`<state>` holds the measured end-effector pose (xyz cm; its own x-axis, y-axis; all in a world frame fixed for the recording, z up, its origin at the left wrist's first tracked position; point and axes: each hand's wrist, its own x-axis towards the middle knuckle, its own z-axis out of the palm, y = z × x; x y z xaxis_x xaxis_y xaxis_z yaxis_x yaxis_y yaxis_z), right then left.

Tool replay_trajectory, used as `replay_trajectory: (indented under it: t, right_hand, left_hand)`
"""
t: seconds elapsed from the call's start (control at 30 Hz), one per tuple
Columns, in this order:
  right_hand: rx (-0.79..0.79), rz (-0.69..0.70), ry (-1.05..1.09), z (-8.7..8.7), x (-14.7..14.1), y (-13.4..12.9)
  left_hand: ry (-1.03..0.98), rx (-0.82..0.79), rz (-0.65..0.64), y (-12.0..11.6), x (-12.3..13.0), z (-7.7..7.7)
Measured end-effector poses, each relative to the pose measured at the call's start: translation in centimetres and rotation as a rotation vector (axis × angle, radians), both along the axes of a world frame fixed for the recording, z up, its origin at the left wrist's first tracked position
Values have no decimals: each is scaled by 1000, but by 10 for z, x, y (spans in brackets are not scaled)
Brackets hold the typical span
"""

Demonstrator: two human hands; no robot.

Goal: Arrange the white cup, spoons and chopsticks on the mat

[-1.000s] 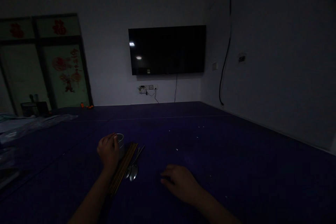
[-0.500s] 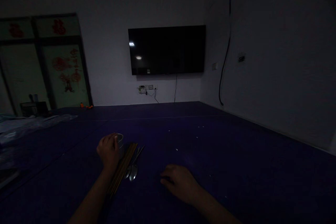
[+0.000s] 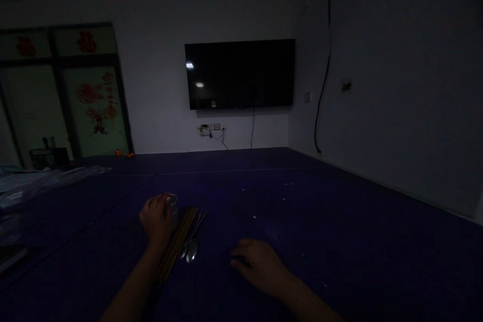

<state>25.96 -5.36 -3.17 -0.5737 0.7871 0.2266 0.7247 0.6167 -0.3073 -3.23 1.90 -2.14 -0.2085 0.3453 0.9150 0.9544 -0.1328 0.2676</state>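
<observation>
While the left hand [image 3: 155, 219] is at the side of the cup [image 3: 174, 214], whether it grips or merely touches cannot be told; a careless nudge could tip the cup, upright on the purple surface [image 3: 226, 196]. The chopsticks [image 3: 178, 244] lie loose just beside it, so a brushing wrist could roll them into the spoons [image 3: 192, 250]. The right hand [image 3: 260, 264], loosely curled, thumb parted from fingers, shows nothing held; dim light could spoil its aim.

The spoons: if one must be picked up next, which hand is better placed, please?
Probably the right hand. It seems to hold nothing, and no object shows between it and the spoons. The left hand is at the cup, with the chopsticks between it and the spoons.
</observation>
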Motion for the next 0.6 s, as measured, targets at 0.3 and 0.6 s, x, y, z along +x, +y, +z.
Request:
replay_trajectory:
  t: [0.3, 0.6]
  right_hand:
    - [0, 5, 12, 2, 0, -2]
    - [3, 17, -6, 2, 1, -2]
  left_hand:
    - [16, 23, -28, -2, 3, 1]
    - [108, 145, -51, -4, 6, 3]
